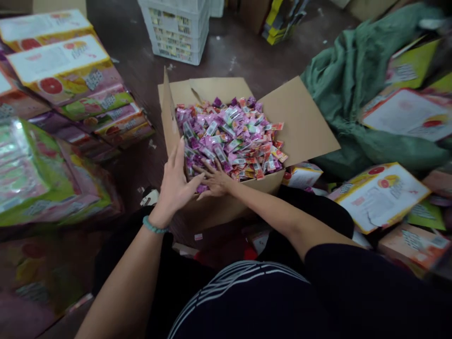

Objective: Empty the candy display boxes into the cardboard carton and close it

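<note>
A cardboard box [310,127] with its flaps up stands before me, filled to the rim with small wrapped packets [226,132] in purple, orange and red. At the box's near left corner, my left hand [176,176] rests against the left flap, its fingers stretched upward and thumb apart. A teal bead bracelet [154,225] circles that wrist. My right hand [215,181] lies with spread fingers on the packets at the near left edge of the box. Neither hand holds anything that I can see.
Printed fruit cartons [60,70] are stacked on the left, beside a shrink-wrapped green bundle [38,174]. A white plastic crate [180,33] stands beyond the box. On the right lie a green woven sack [339,89] and loose cartons [381,195].
</note>
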{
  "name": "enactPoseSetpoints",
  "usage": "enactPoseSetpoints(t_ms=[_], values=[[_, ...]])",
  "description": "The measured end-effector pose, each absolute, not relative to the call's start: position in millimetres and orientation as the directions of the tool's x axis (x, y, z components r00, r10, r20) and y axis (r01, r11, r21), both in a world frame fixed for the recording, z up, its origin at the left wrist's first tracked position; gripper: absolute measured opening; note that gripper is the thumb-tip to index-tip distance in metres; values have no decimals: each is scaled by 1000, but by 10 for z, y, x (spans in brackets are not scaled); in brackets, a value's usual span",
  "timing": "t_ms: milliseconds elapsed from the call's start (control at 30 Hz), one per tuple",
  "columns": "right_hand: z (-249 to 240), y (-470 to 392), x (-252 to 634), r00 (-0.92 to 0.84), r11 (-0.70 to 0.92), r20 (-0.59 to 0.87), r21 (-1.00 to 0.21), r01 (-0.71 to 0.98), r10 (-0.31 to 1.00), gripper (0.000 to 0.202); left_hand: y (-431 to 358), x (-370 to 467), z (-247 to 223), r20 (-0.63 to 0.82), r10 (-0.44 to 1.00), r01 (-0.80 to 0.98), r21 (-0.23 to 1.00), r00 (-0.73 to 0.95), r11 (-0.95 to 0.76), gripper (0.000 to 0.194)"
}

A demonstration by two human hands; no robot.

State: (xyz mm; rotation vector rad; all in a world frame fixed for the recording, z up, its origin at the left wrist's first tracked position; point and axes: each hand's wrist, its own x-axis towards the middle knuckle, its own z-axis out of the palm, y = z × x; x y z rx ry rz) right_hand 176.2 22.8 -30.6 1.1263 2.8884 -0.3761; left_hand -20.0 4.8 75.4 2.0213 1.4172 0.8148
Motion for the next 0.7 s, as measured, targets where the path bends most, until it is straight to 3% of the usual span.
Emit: enactPoseSetpoints(t_ms=[200, 300, 400, 467, 533, 567, 600, 700], values=[[-440, 507, 1837, -744, 695, -169, -271, 666, 647, 53, 174, 17, 592, 104, 952, 710, 643, 289, -286, 111], [-287, 449, 1875, -749, 702, -82, -294, 648, 657, 54, 222, 202, 485, 19, 942, 756, 591, 336, -282, 117], [-46, 319, 2233, -715, 702, 111, -345, 623, 690, 41, 255, 306, 415, -23, 937, 777, 565, 349, -276, 108], [102, 230, 2725, -470, 558, 301, -429, 711, 830, 33, 272, 335, 396, -55, 944, 794, 558, 326, -241, 101], [206, 173, 3360, 143, 158, 416, -609, 777, 898, 36, 286, 361, 378, -109, 944, 818, 536, 312, -208, 97], [238, 163, 3692, 506, -83, 404, -715, 694, 762, 43, 292, 379, 363, -137, 941, 832, 518, 310, -198, 95], [257, 166, 4010, 674, -199, 380, -762, 617, 633, 56, 298, 403, 340, -162, 936, 844, 499, 312, -195, 94], [263, 241, 4699, 821, -283, 264, -849, 447, 506, 79, 324, 497, 230, -203, 925, 873, 443, 320, -205, 91]])
